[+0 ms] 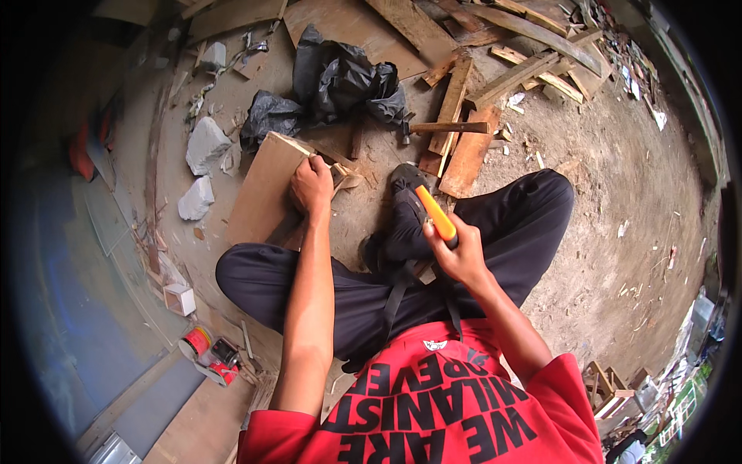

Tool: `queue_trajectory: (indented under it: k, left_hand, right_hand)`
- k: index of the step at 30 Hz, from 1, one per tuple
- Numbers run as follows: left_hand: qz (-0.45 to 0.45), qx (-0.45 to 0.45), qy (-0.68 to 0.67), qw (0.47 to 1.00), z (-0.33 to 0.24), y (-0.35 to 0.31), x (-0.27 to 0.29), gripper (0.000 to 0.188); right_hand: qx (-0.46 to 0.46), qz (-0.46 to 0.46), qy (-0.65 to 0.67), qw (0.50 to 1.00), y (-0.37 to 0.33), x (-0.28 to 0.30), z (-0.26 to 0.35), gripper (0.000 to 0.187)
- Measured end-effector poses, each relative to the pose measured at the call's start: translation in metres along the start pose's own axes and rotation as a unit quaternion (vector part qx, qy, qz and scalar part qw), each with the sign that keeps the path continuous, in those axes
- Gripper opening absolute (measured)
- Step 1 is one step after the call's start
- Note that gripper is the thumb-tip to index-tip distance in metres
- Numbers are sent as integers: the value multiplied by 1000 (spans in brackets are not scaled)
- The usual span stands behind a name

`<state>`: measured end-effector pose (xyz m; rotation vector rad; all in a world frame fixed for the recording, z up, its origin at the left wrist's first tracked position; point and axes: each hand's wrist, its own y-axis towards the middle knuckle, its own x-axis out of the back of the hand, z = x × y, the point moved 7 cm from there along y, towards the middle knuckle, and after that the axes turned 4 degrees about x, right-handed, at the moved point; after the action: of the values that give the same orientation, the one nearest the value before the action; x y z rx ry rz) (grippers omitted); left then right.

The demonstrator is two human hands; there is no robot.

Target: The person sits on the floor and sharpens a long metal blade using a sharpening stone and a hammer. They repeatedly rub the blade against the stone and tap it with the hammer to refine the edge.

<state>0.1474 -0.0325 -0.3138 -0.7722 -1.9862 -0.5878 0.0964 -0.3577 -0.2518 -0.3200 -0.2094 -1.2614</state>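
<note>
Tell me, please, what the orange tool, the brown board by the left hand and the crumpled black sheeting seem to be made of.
Orange tool: probably hard plastic on its visible casing, smooth, with even, bright colour. Brown board: likely plywood or similar wood sheet, matte, with a flat face and paler edge. Crumpled black sheeting: apparently thin plastic film, slightly glossy, showing sharp creases.

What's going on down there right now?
A person sits with legs folded. Their right hand holds a tool with a yellow and black handle. Their left hand is closed at the edge of a tan wooden panel; its exact grip is hard to see. Beyond the feet, a hammer lies across wood pieces.
</note>
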Motion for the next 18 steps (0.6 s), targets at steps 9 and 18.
queue_trajectory:
  k: [9,18]
  left_hand:
    - [162,-187,-155,956,-18,-14,21,38]
    - [155,-185,-2,970,-20,-40,27,42]
  right_hand:
    - [168,-37,-9,985,-39,4,15,26]
    - [85,-27,24,996,-44,20,3,17]
